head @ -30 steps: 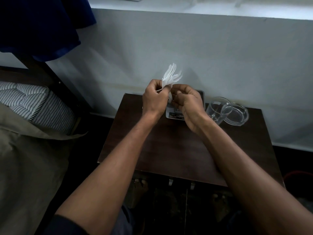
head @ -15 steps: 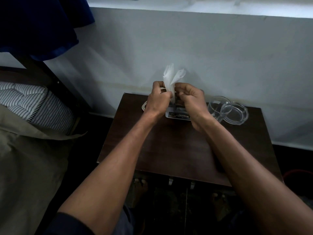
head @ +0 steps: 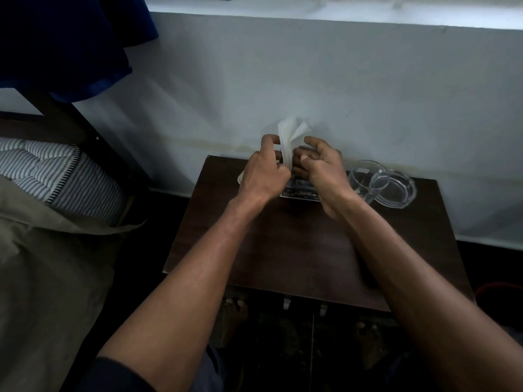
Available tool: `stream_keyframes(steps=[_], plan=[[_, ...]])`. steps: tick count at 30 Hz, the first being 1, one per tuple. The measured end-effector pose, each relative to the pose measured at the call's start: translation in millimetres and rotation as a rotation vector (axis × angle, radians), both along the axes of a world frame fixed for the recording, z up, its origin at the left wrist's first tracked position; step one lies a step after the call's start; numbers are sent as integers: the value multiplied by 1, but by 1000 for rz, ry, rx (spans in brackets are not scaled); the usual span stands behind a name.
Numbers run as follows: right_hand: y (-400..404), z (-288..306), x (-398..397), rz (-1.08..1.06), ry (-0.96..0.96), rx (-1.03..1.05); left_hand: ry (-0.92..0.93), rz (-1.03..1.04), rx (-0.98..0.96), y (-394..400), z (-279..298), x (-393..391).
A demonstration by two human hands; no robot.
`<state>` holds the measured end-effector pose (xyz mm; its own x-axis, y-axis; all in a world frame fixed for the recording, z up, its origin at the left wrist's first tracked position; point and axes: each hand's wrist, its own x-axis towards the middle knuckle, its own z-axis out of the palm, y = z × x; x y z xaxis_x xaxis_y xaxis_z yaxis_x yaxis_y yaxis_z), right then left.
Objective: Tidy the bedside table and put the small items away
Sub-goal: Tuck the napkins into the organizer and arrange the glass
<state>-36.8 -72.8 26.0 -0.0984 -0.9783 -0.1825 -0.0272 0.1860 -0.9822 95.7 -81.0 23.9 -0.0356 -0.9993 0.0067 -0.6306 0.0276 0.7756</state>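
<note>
A white tissue (head: 290, 140) is held upright above the far edge of the bedside table (head: 283, 250), its long axis near vertical, its loose top fanning out above the knuckles. It is pinched in the left hand (head: 264, 172), closed around its lower part; the right hand (head: 322, 171) is just beside it, fingers half curled and loosely spread, and contact cannot be told. Below the hands a small card (head: 300, 191) lies flat. A glass (head: 365, 176) and an ashtray (head: 394, 188) are set towards the far right corner.
</note>
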Motion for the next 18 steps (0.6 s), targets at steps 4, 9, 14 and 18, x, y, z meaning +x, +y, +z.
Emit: stream_keyframes(steps=[4,9,14,18], plan=[[0,-2,-1,44,89,-22,3,-16,12,-1,-3,1],[-1,-5,0,28,158,-43,57,44,31,-6,-5,0],[-1,-9,1,17,174,-89,40,22,-43,-5,-6,-3],[1,-10,1,10,220,-148,42,38,-82,-7,-6,1]])
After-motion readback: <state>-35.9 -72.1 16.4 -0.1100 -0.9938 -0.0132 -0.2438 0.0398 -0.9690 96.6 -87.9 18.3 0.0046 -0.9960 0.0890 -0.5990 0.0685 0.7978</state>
